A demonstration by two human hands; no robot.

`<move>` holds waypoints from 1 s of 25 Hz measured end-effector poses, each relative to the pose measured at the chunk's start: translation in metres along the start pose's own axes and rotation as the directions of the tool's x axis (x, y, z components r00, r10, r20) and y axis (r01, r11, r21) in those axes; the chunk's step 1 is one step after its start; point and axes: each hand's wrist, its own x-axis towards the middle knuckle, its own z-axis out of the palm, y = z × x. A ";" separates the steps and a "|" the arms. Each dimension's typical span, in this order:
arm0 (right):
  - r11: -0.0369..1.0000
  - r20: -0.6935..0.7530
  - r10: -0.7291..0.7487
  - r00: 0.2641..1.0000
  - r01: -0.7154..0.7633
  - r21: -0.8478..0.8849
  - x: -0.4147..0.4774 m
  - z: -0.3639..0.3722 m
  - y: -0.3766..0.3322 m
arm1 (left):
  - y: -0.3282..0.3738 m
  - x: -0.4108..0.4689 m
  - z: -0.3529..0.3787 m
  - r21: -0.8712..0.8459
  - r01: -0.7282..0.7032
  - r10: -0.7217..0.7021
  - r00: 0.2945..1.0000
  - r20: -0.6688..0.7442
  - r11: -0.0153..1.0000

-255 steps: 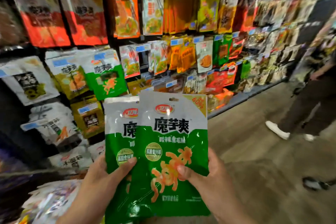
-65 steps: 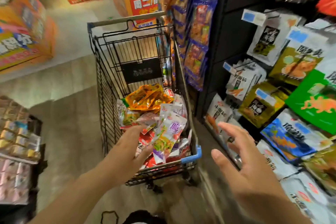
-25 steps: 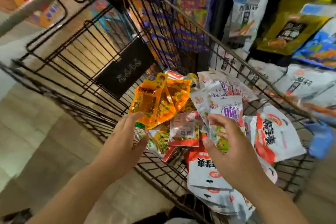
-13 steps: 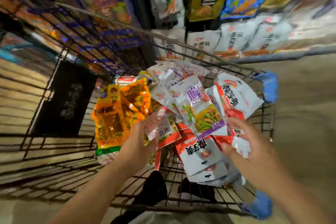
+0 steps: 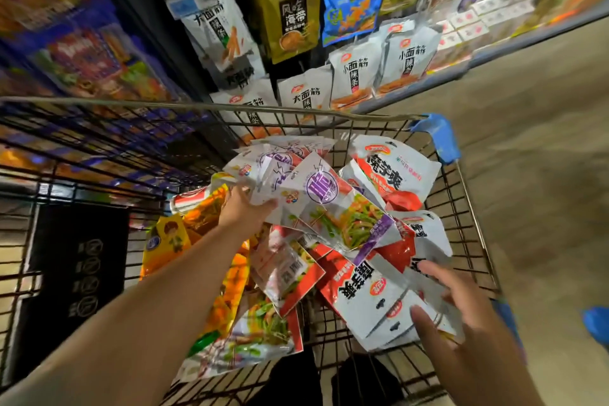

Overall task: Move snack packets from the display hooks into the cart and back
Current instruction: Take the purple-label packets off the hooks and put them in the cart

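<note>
Noted left hand (image 5: 245, 208) shifted up the pile, now pinching purple packet (image 5: 324, 204) in cart (image 5: 197, 105); right hand (image 5: 461, 320) spread loose over red packets (image 5: 369, 293). Read as pick-up for return leg

Head camera is looking steeply down, close above the cart (image 5: 469, 208), hanging display (image 5: 295, 20) showing just beyond the left hand (image 5: 242, 208) gripping a packet (image 5: 321, 189)

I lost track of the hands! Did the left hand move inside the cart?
Yes. The left hand reached farther across the cart, past the orange packets toward its shelf-side rim, and now grips the purple-circle packet.
</note>
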 end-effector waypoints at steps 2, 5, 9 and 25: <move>0.997 0.029 0.061 0.998 -0.062 0.044 0.001 0.010 0.004 | 0.005 0.014 0.009 -0.086 0.052 -0.052 0.999 0.012 0.995; 0.999 0.054 0.050 0.997 -0.051 0.015 0.013 0.015 0.015 | 0.003 0.024 0.022 -0.160 0.038 -0.050 0.996 -0.069 0.986; 0.994 0.163 -0.039 0.986 0.054 -0.090 0.066 0.026 0.018 | -0.001 0.023 0.035 -0.203 -0.036 0.011 0.992 -0.122 0.978; 1.000 0.211 0.010 0.978 -0.012 0.009 0.162 0.059 0.010 | 0.049 -0.063 -0.016 -0.264 -0.443 0.498 0.845 0.197 0.857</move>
